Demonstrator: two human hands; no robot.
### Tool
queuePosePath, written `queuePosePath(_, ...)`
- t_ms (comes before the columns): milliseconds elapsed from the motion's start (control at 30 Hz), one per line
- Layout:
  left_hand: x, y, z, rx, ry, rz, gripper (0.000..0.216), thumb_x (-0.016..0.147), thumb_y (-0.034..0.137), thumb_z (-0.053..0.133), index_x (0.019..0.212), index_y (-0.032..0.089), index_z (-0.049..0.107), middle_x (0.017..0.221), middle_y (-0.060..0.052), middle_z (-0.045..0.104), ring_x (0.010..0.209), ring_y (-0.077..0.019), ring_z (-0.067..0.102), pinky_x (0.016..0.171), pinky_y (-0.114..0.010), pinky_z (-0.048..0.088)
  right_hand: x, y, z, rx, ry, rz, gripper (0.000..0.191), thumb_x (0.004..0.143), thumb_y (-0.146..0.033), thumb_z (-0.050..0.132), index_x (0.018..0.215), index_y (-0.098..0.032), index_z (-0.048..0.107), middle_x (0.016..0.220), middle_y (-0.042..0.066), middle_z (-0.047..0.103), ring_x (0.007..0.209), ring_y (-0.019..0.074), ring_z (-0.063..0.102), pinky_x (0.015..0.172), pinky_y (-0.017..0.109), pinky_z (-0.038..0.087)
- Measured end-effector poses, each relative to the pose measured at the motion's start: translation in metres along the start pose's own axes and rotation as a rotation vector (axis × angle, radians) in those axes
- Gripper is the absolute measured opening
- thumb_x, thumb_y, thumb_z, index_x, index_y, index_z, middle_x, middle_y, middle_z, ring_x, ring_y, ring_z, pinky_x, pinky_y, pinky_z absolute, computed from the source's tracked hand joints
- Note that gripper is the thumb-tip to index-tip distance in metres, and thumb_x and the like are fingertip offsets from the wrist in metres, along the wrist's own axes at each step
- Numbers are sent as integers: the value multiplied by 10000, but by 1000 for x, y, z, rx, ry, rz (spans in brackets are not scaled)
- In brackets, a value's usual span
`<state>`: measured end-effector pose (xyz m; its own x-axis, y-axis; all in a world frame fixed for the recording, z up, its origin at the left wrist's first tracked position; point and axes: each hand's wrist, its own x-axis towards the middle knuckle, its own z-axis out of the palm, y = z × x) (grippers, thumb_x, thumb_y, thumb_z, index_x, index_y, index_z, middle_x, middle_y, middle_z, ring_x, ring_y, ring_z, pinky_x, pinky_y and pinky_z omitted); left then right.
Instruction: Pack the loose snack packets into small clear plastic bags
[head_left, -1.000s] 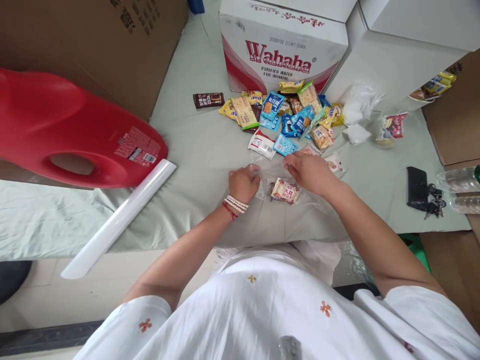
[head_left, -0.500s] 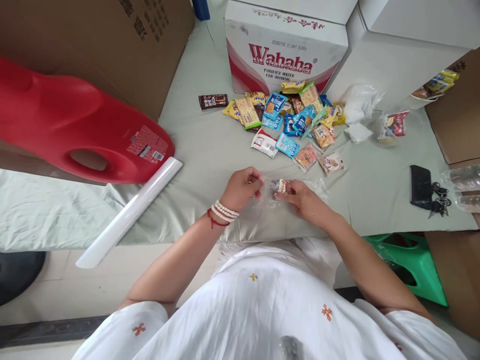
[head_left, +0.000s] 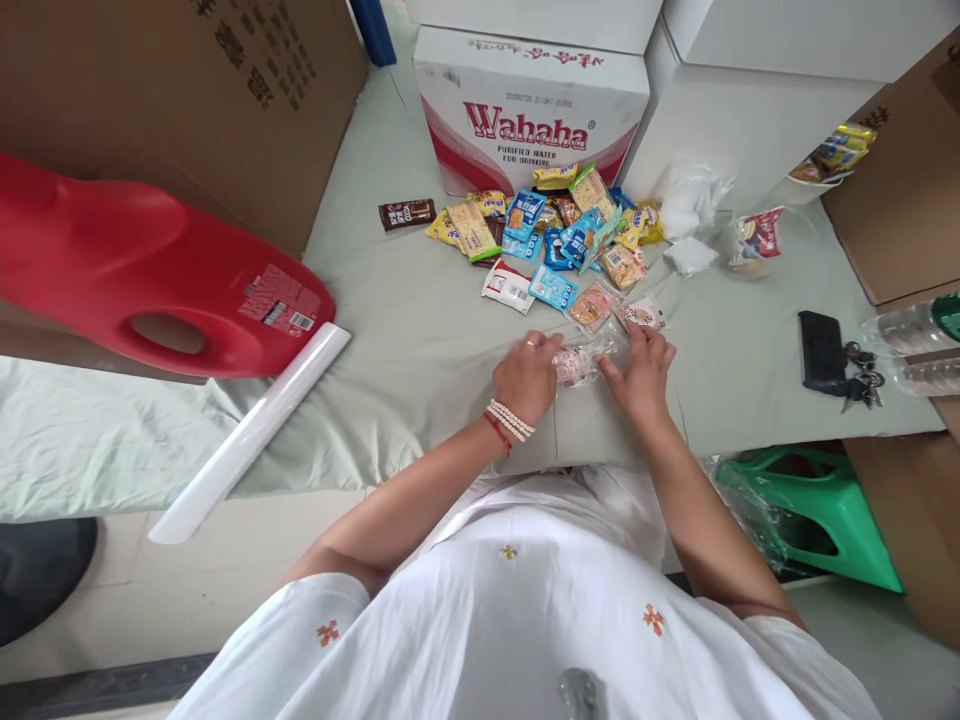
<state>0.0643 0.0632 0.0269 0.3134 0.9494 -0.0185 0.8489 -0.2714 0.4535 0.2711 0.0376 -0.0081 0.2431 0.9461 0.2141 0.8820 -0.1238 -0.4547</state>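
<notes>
A clear plastic bag (head_left: 609,340) lies flat on the cloth between my hands, with a pinkish-white wrapped snack (head_left: 574,366) showing inside it. My left hand (head_left: 527,380) has its fingers closed at the bag's left end. At the other end my right hand (head_left: 643,375) has thumb and fingers apart; the thumb is at the bag and the fingertips are by a whitish snack packet (head_left: 643,312). Just beyond lie a pink-toned biscuit packet (head_left: 594,305), a light-blue packet (head_left: 553,288) and a red-and-white packet (head_left: 508,286).
Several mixed snacks are heaped before a Wahaba-type water carton marked Wahaha (head_left: 532,120). A red jug (head_left: 225,290) and a white roll (head_left: 255,430) lie left. On the right are a crumpled plastic bag (head_left: 686,200), a black case with keys (head_left: 821,352) and a green stool (head_left: 810,510) below.
Both hands have moved away from my body, nearer the snack heap. The bag now lies flat, and my right hand has left the packet it held and spread its fingers. The view has shifted right.
</notes>
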Motion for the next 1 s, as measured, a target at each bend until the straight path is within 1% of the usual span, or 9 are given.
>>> queuePosePath(100, 5, -3, 0, 43, 55, -113, 620, 844, 347, 705, 1430, 202, 563, 1482, -175, 519, 1372, -372, 453, 1059, -505, 430, 9, 1, 4, -28, -75, 9, 359, 809, -382, 726, 1102, -177, 693, 1418, 203, 470, 1360, 418, 366, 1097, 593, 378)
queuePosePath(233, 12, -7, 0, 32, -45, -106, 335, 816, 392, 712, 1082, 189, 708, 1409, -183, 568, 1396, -374, 437, 1071, -503, 423, 11, -22, -4, 118, -59, -67, 135, 907, -304, 566, 936, -213, 663, 1117, 129, 608, 1099, 307, 561, 963, 471, 481)
queuePosePath(367, 16, -9, -5, -69, -107, -81, 214, 832, 335, 668, 994, 197, 643, 1051, -135, 690, 1084, -316, 637, 869, -392, 494, -1, -61, -10, 115, -187, -280, 193, 968, -209, 469, 990, -213, 660, 950, 95, 627, 917, 261, 589, 848, 392, 501)
queuePosePath(500, 21, -21, -1, -385, -149, -250, 186, 789, 265, 692, 780, 220, 512, 702, -4, 597, 725, -203, 620, 659, -289, 450, -19, -75, -1, 162, -254, -449, 292, 977, -140, 428, 1138, -185, 669, 1178, 155, 642, 1083, 284, 580, 969, 441, 507)
queuePosePath(667, 15, -26, 7, -983, -93, -519, 315, 721, 232, 729, 721, 224, 414, 586, 83, 443, 534, -103, 490, 518, -218, 390, -39, -67, 13, 266, -250, -520, 586, 994, -409, 555, 1516, -164, 450, 1491, 213, 486, 1325, 344, 475, 1120, 571, 440)
queuePosePath(767, 1, -22, -6, -1386, -223, -495, 345, 697, 360, 770, 815, 216, 480, 696, 51, 560, 611, -129, 598, 515, -224, 453, -44, -64, 13, 293, -221, -450, 490, 1031, -331, 458, 1508, -218, 474, 1468, 179, 526, 1321, 313, 507, 1134, 548, 445)
queuePosePath(833, -14, -27, -20, -1459, -325, -399, 397, 681, 430, 797, 908, 208, 558, 907, -18, 674, 812, -186, 694, 599, -261, 537, -39, -54, 6, 336, -170, -338, 417, 1043, -325, 431, 1443, -272, 538, 1382, 141, 606, 1269, 285, 570, 1107, 505, 481)
queuePosePath(900, -31, -41, -32, -1327, -255, -358, 380, 719, 456, 793, 924, 196, 606, 1005, -49, 697, 900, -202, 705, 670, -279, 562, -26, -32, -10, 392, -68, -189, 372, 1035, -377, 480, 1385, -289, 570, 1297, 115, 661, 1202, 272, 625, 1055, 471, 521)
queuePosePath(1000, -62, -76, -37, -977, -14, -368, 333, 774, 470, 748, 914, 192, 629, 912, -34, 710, 849, -194, 694, 709, -294, 556, 19, 29, -51, 403, 199, 30, 414, 1015, -433, 524, 1387, -252, 536, 1260, 114, 670, 1143, 267, 661, 992, 448, 544)
